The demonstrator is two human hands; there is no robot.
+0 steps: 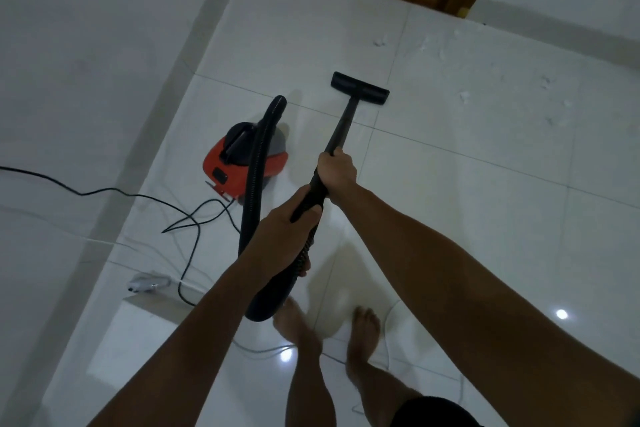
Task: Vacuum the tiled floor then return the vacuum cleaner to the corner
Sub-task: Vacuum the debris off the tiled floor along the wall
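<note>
Both hands grip the black wand point(341, 128): the right hand point(337, 173) curled round it farther down to steer, the left hand point(280, 236) wrapped where hose meets wand to push. The floor head point(360, 89) lies flat on the tiled floor point(485, 218), aimed at the white scraps point(464, 95) far right. The red vacuum cleaner point(242, 163) sits just left, likely kept close so the hose stays slack.

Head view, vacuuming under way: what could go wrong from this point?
1. The black power cord lies in loose loops on the tiles beside the red vacuum body, and a white cable runs past the bare feet; a step could snag either one.
2. The hose curves tightly from the body to the left hand; pushing the floor head toward the white scraps may drag or tip the body.
</note>
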